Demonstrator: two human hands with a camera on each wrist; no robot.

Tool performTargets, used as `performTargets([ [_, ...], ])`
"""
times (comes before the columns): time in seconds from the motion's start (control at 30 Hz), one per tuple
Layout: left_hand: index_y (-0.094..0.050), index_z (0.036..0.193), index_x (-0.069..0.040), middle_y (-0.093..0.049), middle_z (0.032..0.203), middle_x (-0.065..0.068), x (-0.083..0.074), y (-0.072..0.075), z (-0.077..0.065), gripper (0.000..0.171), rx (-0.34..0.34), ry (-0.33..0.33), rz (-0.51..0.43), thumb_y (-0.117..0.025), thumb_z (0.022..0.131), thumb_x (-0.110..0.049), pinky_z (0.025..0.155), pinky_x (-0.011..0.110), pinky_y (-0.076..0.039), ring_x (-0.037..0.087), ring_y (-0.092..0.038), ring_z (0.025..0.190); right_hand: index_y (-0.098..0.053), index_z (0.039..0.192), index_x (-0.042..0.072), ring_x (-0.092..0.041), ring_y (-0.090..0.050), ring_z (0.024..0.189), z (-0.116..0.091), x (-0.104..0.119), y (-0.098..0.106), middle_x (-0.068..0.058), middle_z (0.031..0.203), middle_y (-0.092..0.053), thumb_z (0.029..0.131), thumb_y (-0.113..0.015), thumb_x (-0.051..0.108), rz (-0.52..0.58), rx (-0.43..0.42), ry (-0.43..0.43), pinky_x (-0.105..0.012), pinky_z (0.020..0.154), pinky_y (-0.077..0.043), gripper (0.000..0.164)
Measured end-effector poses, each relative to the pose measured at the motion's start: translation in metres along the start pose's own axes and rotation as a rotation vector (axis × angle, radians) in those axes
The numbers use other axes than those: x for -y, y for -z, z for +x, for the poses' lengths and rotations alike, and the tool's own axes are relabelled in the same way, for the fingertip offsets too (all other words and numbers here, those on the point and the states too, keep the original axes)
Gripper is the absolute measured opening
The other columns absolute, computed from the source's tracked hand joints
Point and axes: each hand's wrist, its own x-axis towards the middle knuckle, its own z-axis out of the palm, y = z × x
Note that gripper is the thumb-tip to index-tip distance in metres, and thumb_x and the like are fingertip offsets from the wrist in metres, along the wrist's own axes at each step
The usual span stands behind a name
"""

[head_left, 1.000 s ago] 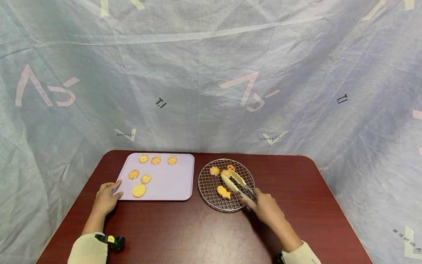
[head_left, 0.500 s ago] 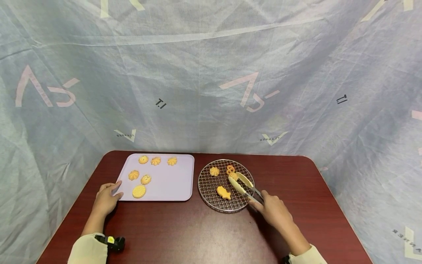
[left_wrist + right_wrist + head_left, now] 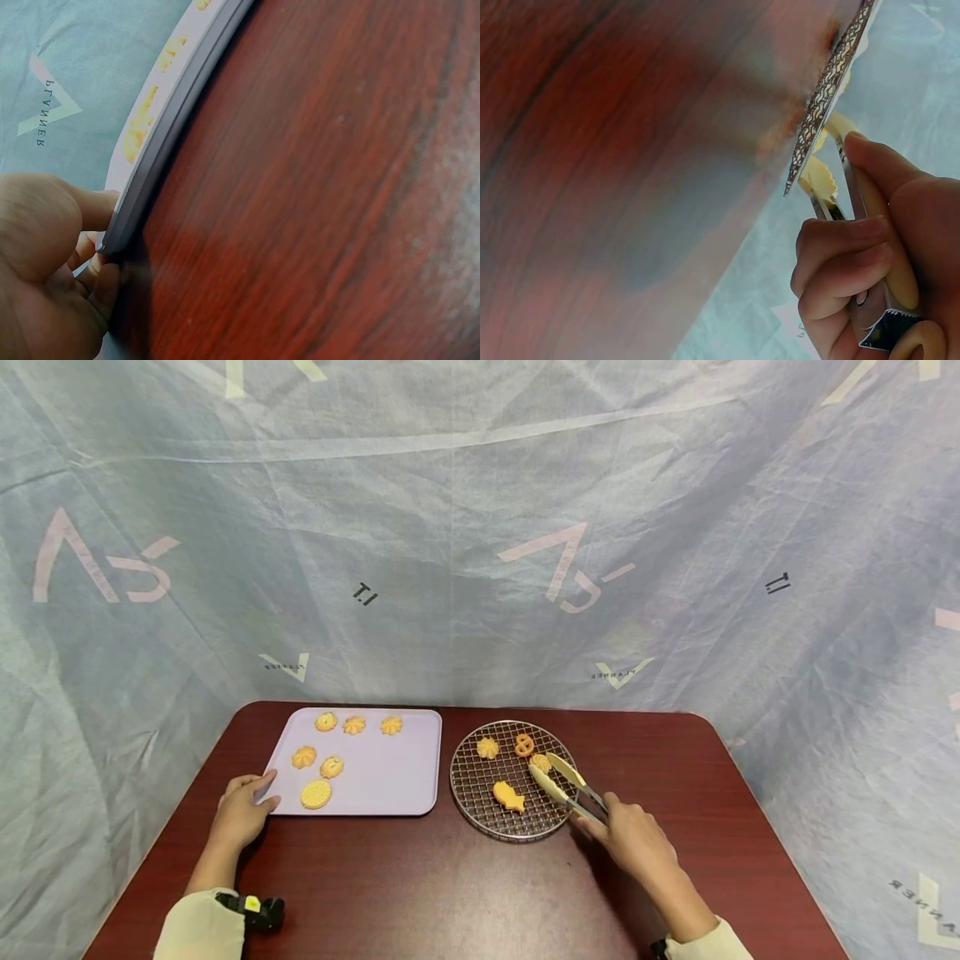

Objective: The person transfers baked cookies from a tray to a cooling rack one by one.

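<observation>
At the near left corner of the lilac tray, my left hand pinches the rim; in the left wrist view, the thumb lies on the rim with fingers curled below. Several cookies lie on the tray, including a round yellow one. My right hand grips cream-tipped metal tongs. Their tips sit on either side of a round swirled cookie on the round wire rack; I cannot tell whether they squeeze it. Also on the rack are a pretzel, a flower-shaped cookie and a fish-shaped cookie.
Tray and rack stand side by side at the back of a dark red wooden table, a narrow gap between them. Grey printed cloth hangs behind and along both sides.
My right hand and the tongs have moved right and slightly nearer, and the swirled cookie has shifted right with them. The pretzel is now uncovered. My left hand has stayed put.
</observation>
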Motion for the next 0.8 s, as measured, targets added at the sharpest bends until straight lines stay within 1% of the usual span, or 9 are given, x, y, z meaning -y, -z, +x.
performTargets([
  [0.13, -0.039, 0.153, 0.005, -0.029, 0.147, 0.037, -0.0012, 0.0008, -0.0002, 0.056, -0.001, -0.005, -0.003, -0.058, 0.101, -0.007, 0.108, 0.071, -0.027, 0.059, -0.030, 0.134, -0.059, 0.097, 0.004, -0.039, -0.064, 0.062, -0.0003, -0.0010, 0.0000, -0.019, 0.074, -0.064, 0.092, -0.075, 0.048, -0.014, -0.008, 0.013, -0.052, 0.051, -0.047, 0.047],
  [0.37, -0.039, 0.153, 0.006, -0.029, 0.147, 0.037, -0.0017, 0.0009, -0.0015, 0.056, -0.002, -0.002, -0.005, -0.058, 0.101, -0.006, 0.109, 0.071, -0.027, 0.059, -0.029, 0.134, -0.058, 0.095, 0.006, -0.031, -0.059, 0.058, -0.0004, -0.0021, 0.0008, -0.012, 0.069, -0.060, 0.091, -0.076, 0.046, -0.027, -0.015, 0.029, -0.048, 0.048, -0.044, 0.045],
  [0.57, -0.039, 0.153, 0.005, -0.030, 0.146, 0.037, -0.0020, 0.0007, -0.0008, 0.056, -0.002, -0.001, -0.002, -0.058, 0.101, -0.006, 0.109, 0.071, -0.027, 0.058, -0.030, 0.134, -0.058, 0.097, 0.005, -0.029, -0.058, 0.057, -0.0005, -0.0017, 0.0033, -0.011, 0.069, -0.058, 0.091, -0.076, 0.046, -0.025, 0.002, 0.018, -0.046, 0.048, -0.044, 0.045],
  [0.8, -0.038, 0.154, 0.004, -0.028, 0.148, 0.037, -0.0025, 0.0015, -0.0002, 0.057, 0.010, 0.013, 0.007, -0.058, 0.102, -0.007, 0.110, 0.071, -0.026, 0.059, -0.028, 0.136, -0.057, 0.095, 0.005, -0.034, -0.061, 0.058, -0.0021, -0.0005, 0.0062, -0.013, 0.068, -0.059, 0.091, -0.076, 0.048, -0.020, -0.005, 0.013, -0.048, 0.048, -0.045, 0.047],
])
